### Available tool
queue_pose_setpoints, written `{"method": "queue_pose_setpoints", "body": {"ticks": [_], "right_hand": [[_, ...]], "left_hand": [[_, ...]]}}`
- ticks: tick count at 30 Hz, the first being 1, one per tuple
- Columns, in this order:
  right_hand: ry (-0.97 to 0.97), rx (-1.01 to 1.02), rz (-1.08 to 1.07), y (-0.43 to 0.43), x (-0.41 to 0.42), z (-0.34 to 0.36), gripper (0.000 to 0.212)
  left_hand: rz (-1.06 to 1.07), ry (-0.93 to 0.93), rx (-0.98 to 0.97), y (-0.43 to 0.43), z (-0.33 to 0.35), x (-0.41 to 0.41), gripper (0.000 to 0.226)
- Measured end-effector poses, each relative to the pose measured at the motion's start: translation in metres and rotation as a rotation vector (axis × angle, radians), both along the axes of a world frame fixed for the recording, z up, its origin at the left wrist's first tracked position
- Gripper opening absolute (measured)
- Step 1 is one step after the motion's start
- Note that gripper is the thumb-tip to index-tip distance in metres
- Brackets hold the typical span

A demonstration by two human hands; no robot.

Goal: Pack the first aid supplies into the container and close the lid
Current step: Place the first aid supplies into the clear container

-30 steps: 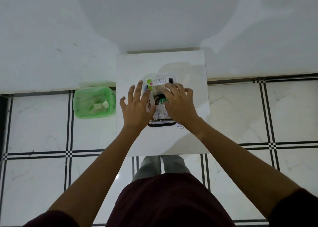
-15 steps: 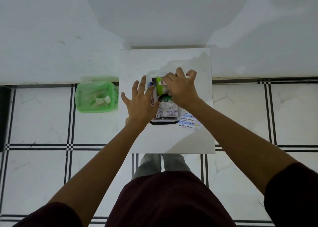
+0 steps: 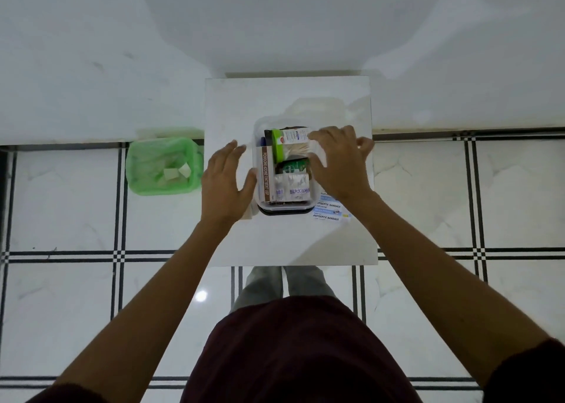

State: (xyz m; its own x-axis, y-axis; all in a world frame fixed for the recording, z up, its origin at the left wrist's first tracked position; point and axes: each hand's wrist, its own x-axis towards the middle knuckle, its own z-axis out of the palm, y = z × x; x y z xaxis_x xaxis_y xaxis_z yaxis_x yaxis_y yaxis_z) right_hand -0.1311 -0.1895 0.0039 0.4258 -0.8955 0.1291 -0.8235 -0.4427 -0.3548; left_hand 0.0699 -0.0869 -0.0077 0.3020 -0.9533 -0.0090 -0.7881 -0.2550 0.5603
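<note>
right hand had slid off the contents to the container's right rim, fingers curled, gripping nothing | left hand spread open at its left wall | container mid-table, full, unlidded | antiseptic bandage strips still outside, right

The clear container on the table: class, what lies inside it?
Inside the container: an ointment box along its left wall, a green-capped swab pack, a green packet and white sachets. The right hand covers the right side.
</note>
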Motion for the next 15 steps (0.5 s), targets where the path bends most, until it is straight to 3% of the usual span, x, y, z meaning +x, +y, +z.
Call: {"method": "queue_pose_setpoints", "body": {"ticks": [5, 9, 15], "right_hand": [[-0.091, 0.219, -0.206, 0.037, -0.040, -0.015, 0.028], [0.166, 0.532, -0.128, 0.053, -0.059, -0.040, 0.048], [0.396, 0.488, 0.061, 0.062, -0.058, -0.062, 0.066]], "left_hand": [[-0.031, 0.051, 0.168, 0.038, -0.009, 0.011, 0.055], [-0.198, -0.076, 0.419, 0.053, -0.025, 0.021, 0.070], [-0.283, -0.148, 0.589, 0.054, -0.040, 0.023, 0.072]]}}
